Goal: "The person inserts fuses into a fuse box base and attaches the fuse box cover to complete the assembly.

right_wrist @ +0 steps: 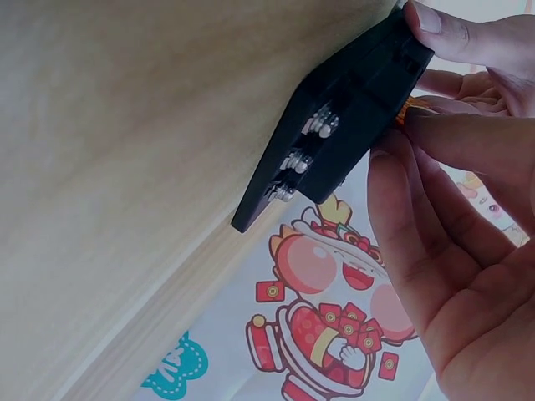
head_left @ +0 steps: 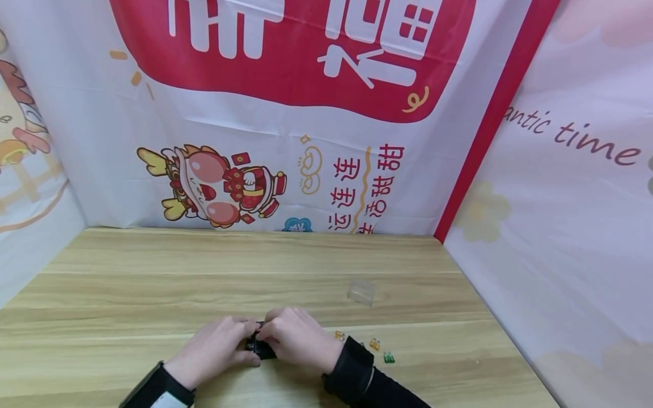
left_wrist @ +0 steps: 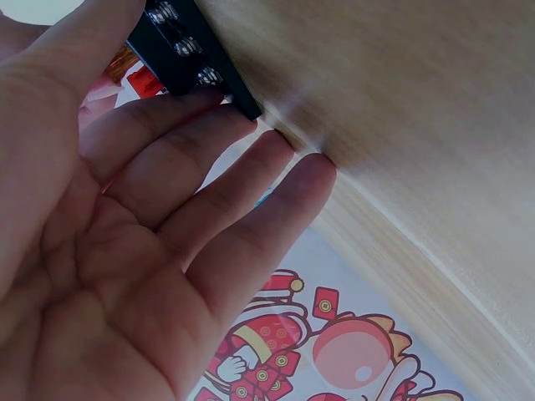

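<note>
A black fuse block (right_wrist: 355, 117) with a row of metal screw terminals (right_wrist: 297, 160) lies on the wooden table between both hands. My left hand (head_left: 221, 343) holds it from the left, thumb on one side and fingertips on the other. From the right, my right hand (head_left: 301, 340) pinches an orange blade fuse (right_wrist: 405, 109) at the block's top; the fingers cover most of it. In the left wrist view a red blade fuse (left_wrist: 145, 81) shows at the block, beside the orange one.
Right of my right hand lie loose blade fuses, including an orange fuse (head_left: 374, 344) and a green fuse (head_left: 389, 357). A clear plastic cover (head_left: 361, 292) rests farther back on the wooden table (head_left: 204, 283). Printed cloth (head_left: 265, 122) stands along the back and sides.
</note>
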The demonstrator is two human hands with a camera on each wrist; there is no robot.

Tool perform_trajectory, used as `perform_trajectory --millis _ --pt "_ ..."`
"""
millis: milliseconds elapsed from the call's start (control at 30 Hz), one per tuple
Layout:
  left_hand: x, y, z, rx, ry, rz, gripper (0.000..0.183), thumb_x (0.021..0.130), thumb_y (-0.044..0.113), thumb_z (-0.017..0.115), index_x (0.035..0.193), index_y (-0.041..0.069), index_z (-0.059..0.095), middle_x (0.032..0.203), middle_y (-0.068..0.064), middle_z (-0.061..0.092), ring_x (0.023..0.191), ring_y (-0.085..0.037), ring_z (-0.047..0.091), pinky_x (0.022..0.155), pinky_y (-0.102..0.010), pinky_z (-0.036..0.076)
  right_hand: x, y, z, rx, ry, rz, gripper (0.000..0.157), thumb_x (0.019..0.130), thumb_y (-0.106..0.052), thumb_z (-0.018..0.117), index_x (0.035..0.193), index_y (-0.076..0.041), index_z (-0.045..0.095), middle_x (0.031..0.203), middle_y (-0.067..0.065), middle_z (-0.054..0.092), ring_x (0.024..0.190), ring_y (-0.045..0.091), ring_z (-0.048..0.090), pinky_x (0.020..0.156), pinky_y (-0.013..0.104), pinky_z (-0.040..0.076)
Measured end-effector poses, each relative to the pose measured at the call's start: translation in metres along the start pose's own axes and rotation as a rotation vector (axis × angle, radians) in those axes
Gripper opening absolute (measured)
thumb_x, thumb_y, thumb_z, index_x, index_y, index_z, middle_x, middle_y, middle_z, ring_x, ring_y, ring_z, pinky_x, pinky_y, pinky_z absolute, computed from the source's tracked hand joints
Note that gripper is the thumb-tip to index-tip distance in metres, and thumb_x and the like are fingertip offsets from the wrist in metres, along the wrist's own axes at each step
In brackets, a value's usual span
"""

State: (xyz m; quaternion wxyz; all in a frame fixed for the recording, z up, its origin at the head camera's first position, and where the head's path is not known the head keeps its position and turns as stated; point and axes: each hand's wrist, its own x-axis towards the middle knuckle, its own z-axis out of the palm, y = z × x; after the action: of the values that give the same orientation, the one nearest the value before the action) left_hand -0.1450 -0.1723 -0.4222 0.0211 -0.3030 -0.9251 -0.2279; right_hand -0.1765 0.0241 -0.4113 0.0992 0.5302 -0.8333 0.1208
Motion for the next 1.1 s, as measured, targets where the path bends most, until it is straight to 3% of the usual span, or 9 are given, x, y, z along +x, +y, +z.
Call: perform_trajectory --millis 667,1100 --pt "-0.0012 0.0005 0.0014 0.031 0.038 0.023 0.026 0.074 0.039 0.077 0.089 0.024 0.062 0.079 0.018 0.055 0.065 -0.002 0.047 0.055 -0.023 0.036 -0.0007 -0.0016 0.0002 -0.029 -0.003 -0.011 0.014 0.085 -0.009 0.068 0.094 -0.018 0.075 0.085 -0.011 0.060 0.074 -0.007 0.052 0.062 0.006 0.034" --pt "-0.0002 0.0018 0.0013 0.016 0.018 0.013 0.025 0.075 0.039 0.076 0.091 0.024 0.063 0.082 0.017 0.058 0.067 -0.001 0.049 0.057 -0.023 0.038 -0.0013 -0.0005 0.0006 0.023 0.010 -0.006 0.013 0.086 -0.008 0.068 0.094 -0.016 0.075 0.086 -0.011 0.060 0.076 -0.008 0.052 0.066 0.005 0.035"
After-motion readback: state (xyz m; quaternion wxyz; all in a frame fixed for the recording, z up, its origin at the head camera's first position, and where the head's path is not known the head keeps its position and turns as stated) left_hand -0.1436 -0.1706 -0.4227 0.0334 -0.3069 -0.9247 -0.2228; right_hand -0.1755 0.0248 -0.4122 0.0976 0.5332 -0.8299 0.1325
